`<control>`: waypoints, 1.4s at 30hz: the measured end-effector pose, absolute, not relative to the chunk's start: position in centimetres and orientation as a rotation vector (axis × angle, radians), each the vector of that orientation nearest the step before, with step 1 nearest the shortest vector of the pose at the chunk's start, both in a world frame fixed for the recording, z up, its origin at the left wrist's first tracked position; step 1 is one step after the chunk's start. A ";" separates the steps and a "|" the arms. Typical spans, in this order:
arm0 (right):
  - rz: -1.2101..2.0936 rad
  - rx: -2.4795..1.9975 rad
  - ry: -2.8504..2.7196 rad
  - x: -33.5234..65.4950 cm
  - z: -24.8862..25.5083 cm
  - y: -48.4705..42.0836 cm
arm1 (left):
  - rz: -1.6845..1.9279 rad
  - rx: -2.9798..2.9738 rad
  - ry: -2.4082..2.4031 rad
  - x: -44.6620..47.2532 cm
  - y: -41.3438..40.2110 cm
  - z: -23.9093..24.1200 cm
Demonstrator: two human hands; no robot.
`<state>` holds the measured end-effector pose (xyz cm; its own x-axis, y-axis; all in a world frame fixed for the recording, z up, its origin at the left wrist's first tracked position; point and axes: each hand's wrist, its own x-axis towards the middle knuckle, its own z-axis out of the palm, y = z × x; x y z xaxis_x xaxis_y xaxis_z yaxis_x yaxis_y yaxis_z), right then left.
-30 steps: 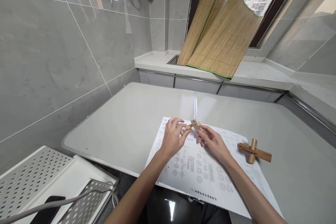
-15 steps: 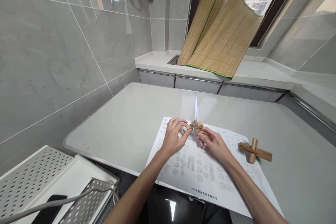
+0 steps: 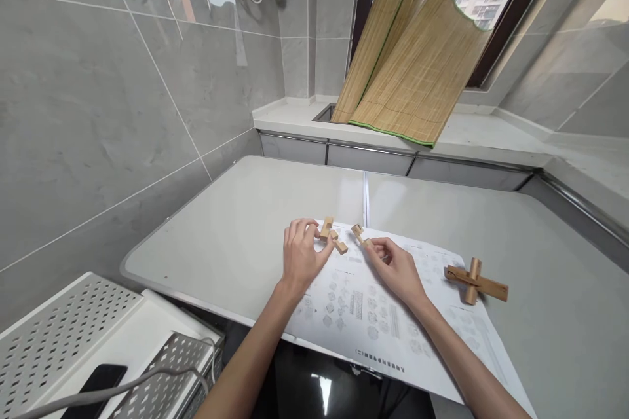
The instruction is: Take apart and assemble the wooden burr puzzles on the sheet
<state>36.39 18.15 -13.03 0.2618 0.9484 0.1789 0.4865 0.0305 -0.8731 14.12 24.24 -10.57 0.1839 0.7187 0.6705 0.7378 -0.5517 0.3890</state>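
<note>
Between the thumb and fingers of my left hand are notched wooden puzzle pieces, fitted or held together; I cannot tell how many. My right hand pinches a single notched wooden puzzle piece by its near end, tilted up to the left. A gap separates the wood in the two hands. Below both hands lies a printed instruction sheet with small diagrams. To the right, a cross-shaped wooden puzzle with a round peg through flat bars rests partly on the sheet.
The pale folding table has a seam down its middle. At lower left stands a white perforated rack with a phone and a grey cable. Behind the table, a bamboo mat leans on the white counter by the window.
The wooden pieces, held together in both hands before, are now apart. My left hand has moved left with its pieces, while my right hand keeps one piece near the same spot.
</note>
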 end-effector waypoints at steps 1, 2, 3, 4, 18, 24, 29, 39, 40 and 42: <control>0.585 -1.620 -1.395 36.3 -13.0 18.1 | -1.285 -2.399 -1.476 13.8 24.2 -10.6; 0.553 -1.637 -1.426 36.1 -13.1 18.0 | -1.238 -2.399 -1.475 13.5 24.2 -10.7; 0.524 -1.650 -1.453 36.0 -13.1 18.0 | -1.200 -2.397 -1.476 13.4 24.2 -10.8; 0.500 -1.661 -1.475 35.9 -13.1 18.0 | -1.168 -2.400 -1.480 13.3 24.2 -11.0; 0.362 -1.779 -1.529 35.3 -13.2 18.2 | -1.078 -2.732 -1.387 13.9 23.6 -10.8; 0.338 -1.791 -1.548 35.0 -13.2 18.3 | -1.123 -2.863 -1.466 13.8 24.2 -11.5; 0.341 -1.798 -1.557 35.0 -13.3 18.3 | -1.052 -2.977 -1.464 13.9 24.6 -12.3; 0.371 -1.752 -1.601 35.2 -13.5 18.3 | -1.020 -2.986 -1.503 14.6 24.5 -12.3; 0.365 -1.743 -1.608 35.1 -13.5 18.3 | -1.024 -2.989 -1.501 14.6 24.5 -12.3; 0.358 -1.731 -1.620 35.1 -13.6 18.3 | -1.035 -2.997 -1.492 14.6 24.5 -12.3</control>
<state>35.13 18.30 -13.56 0.1692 0.9477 0.2705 0.7455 0.0565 -0.6641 14.59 24.46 -12.30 0.4804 0.8093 0.3380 0.5997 -0.5843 0.5467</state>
